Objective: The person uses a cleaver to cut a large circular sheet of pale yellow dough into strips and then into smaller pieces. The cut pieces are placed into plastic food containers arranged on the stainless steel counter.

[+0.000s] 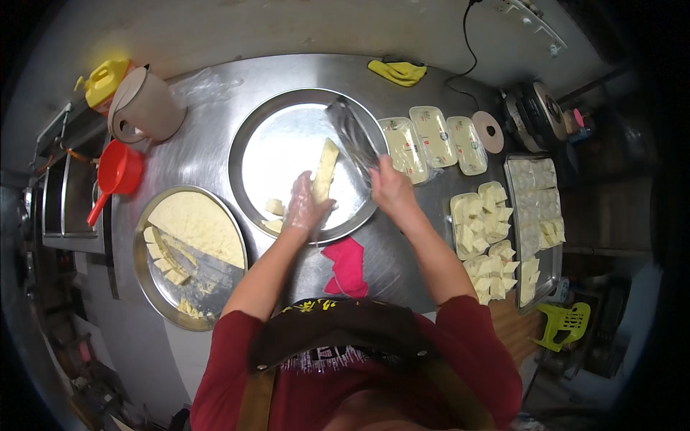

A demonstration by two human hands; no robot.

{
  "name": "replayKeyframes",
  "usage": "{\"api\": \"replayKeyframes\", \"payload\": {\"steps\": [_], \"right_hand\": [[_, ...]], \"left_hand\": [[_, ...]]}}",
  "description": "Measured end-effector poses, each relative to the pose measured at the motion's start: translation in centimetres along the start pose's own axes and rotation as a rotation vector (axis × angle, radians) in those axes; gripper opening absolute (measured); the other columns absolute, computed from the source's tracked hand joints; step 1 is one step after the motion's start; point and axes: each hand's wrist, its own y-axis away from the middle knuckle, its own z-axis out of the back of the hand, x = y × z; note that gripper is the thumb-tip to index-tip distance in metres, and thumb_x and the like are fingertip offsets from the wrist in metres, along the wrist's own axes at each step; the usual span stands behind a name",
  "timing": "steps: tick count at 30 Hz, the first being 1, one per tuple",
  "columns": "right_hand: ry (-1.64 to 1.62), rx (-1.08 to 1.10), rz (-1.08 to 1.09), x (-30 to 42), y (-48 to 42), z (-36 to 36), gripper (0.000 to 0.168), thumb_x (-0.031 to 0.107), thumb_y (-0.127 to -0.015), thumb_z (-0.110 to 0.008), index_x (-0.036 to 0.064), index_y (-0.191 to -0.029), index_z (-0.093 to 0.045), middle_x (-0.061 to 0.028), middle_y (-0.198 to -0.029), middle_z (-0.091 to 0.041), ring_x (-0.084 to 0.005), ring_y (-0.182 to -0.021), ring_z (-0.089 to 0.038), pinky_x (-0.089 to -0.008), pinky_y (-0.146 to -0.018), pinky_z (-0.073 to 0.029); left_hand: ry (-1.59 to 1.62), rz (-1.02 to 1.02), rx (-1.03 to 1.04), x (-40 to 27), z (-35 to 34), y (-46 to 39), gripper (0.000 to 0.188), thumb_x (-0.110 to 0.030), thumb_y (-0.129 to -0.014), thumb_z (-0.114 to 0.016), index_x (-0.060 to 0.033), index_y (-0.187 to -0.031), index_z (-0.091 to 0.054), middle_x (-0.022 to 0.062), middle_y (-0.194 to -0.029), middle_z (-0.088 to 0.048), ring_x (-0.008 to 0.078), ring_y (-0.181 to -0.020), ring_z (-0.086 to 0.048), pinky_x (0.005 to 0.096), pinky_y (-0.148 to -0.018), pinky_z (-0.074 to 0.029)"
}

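A large round metal pan (235, 183) lies before me. Inside it, a long pale-yellow strip of cake-like food (325, 168) slants away from me. My left hand (305, 203), in a thin clear plastic glove, grips the strip near its close end. Small cut pieces (274, 206) of the same food lie left of that hand, partly hidden by it. My bare right hand (392, 186) is closed on a broad-bladed knife (351, 134), blurred and tilted over the pan's right side. The blade is apart from the strip in this view; its height above the pan is unclear.
Left stands a second pan (141, 280) with a half-round slab (199, 223). Filled trays (488, 215) and a metal tray (550, 275) line the right; wrapped trays (433, 137) lie behind. A pink cloth (346, 269), red dipper (119, 168) and pitcher (148, 108) flank the pan.
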Motion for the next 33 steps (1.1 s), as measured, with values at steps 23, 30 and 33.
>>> {"api": "replayKeyframes", "payload": {"steps": [23, 30, 33], "right_hand": [[0.163, 0.195, -0.043, 5.4, -1.8, -3.5, 0.019, 0.016, -0.09, -0.051, 0.002, -0.1, -0.042, -0.0255, -0.077, -0.064, -0.0443, -0.075, -0.063, -0.0537, -0.069, -0.048], [0.139, 0.292, 0.019, 3.9, 0.3, -6.2, 0.021, 0.018, -0.089, -0.052, 0.003, -0.099, -0.041, -0.025, -0.074, -0.063, -0.0444, -0.073, -0.063, -0.0539, -0.067, -0.048], [0.163, 0.374, 0.005, 3.9, 0.5, -7.5, 0.021, 0.015, -0.086, -0.053, 0.002, -0.099, -0.041, -0.0249, -0.077, -0.064, -0.0435, -0.075, -0.064, -0.0528, -0.068, -0.049]], "left_hand": [[0.084, -0.01, 0.039, 2.6, 1.8, 3.2, 0.036, -0.015, -0.077, -0.07, -0.0008, -0.108, -0.059, 0.0204, -0.102, -0.059, 0.0347, -0.088, -0.06, 0.0417, -0.078, -0.048], [0.058, 0.01, 0.088, 2.1, 1.8, 2.9, 0.037, -0.012, -0.077, -0.069, -0.001, -0.111, -0.059, 0.0208, -0.109, -0.059, 0.0372, -0.1, -0.058, 0.0432, -0.086, -0.047], [0.042, -0.056, 0.028, 2.9, 1.5, 3.1, 0.034, -0.016, -0.077, -0.069, 0.0, -0.105, -0.061, 0.0203, -0.099, -0.061, 0.0348, -0.089, -0.061, 0.042, -0.079, -0.048]]}}
